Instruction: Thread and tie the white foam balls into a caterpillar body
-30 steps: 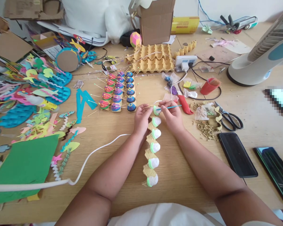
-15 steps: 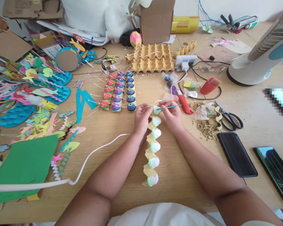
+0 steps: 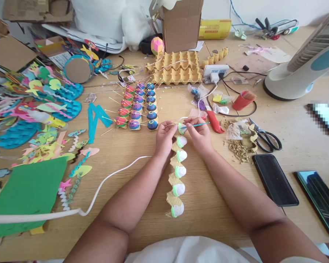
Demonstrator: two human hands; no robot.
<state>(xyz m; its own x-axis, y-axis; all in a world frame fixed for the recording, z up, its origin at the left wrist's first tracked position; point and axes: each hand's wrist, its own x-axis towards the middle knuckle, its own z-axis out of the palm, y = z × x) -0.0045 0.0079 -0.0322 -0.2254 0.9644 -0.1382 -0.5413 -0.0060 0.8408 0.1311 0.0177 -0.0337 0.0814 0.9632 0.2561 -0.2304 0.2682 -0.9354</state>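
Observation:
A strip of egg carton [image 3: 174, 179] runs toward me down the middle of the table, its cups covered in white with light green along the left side. My left hand [image 3: 165, 134] pinches the far end of this strip between thumb and fingers. From the right, my right hand [image 3: 199, 136] grips a thin blue tool [image 3: 203, 124], with its tip against the farthest cup. Fingers partly hide that cup. Beyond my left hand stand carton strips of painted cups in red [image 3: 124, 112], purple [image 3: 137, 106] and blue [image 3: 151, 106], stuck with pins.
Scissors [image 3: 267, 140], plastic bags and two dark phones [image 3: 275, 179] lie to the right, near a fan [image 3: 298, 65]. A white cable [image 3: 109, 175] passes under my left arm. Paper cutouts and a green sheet [image 3: 30, 190] cover the left. Egg trays [image 3: 178, 75] stand behind.
Hardly anything differs: the view has shifted very slightly. Both hands keep their places at the strip's far end, and the blue tool stays at the farthest cup.

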